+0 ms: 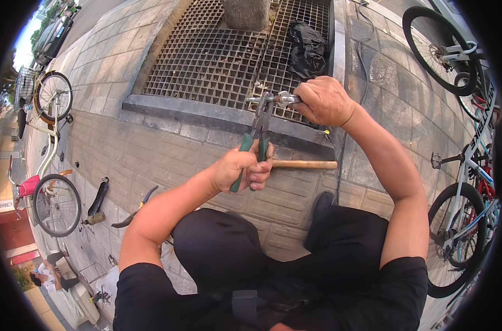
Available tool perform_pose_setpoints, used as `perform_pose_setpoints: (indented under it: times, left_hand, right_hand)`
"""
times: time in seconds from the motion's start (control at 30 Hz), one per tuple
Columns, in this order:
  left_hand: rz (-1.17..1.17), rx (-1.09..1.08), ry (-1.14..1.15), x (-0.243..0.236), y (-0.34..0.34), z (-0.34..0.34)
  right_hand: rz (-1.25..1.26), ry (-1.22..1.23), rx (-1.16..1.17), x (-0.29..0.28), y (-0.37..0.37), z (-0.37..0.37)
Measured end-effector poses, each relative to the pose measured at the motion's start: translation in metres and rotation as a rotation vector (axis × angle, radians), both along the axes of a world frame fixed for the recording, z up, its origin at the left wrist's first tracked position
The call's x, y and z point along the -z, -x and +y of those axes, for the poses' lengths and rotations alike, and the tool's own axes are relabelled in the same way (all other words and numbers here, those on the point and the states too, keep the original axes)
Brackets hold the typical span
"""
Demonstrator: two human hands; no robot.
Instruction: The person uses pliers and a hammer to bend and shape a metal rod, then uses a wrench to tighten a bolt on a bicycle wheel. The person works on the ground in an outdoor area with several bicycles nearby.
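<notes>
Grips green-handled pliers (261, 127) in left hand (242, 168), clenches metal tool (285, 99) near their tips in right hand (323, 100); seemingly braces both, next needs steady counterforce.

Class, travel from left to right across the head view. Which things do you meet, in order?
Cream-framed bicycle → black curved piece on the paving → left hand gripping green-handled pliers → right hand → white-framed bicycle.
</notes>
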State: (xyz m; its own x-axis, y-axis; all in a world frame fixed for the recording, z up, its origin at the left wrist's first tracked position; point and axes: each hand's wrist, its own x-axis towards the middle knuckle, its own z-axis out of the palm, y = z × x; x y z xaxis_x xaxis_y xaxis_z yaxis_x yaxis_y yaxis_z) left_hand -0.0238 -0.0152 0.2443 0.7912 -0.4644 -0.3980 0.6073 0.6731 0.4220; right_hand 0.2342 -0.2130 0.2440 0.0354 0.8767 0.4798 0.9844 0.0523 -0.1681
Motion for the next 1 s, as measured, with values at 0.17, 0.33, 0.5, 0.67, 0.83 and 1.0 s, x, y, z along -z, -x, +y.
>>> perform_pose_setpoints:
  times: [0.17, 0.33, 0.5, 0.67, 0.83, 1.0]
  left_hand:
    - [0.000, -0.055, -0.060, 0.004, 0.000, -0.004]
    - [-0.161, -0.150, -0.295, 0.016, -0.007, 0.000]
    - [-0.238, -0.247, -0.573, 0.016, -0.011, -0.002]
    - [-0.222, -0.345, -0.630, 0.020, -0.014, -0.001]
    - [-0.285, -0.410, -0.822, 0.033, -0.016, 0.000]
    - [-0.308, -0.412, -1.041, 0.037, -0.015, 0.001]
  right_hand:
    - [0.149, -0.051, 0.022, -0.001, 0.018, -0.002]
    - [0.332, 0.052, 0.078, 0.005, 0.033, -0.010]
    - [0.887, 0.047, 0.143, 0.005, 0.072, -0.010]
    - [1.266, 0.025, 0.122, 0.001, 0.098, -0.005]
    - [1.674, -0.035, 0.039, -0.001, 0.107, 0.004]
    - [1.846, -0.053, 0.097, -0.010, 0.110, 0.013]
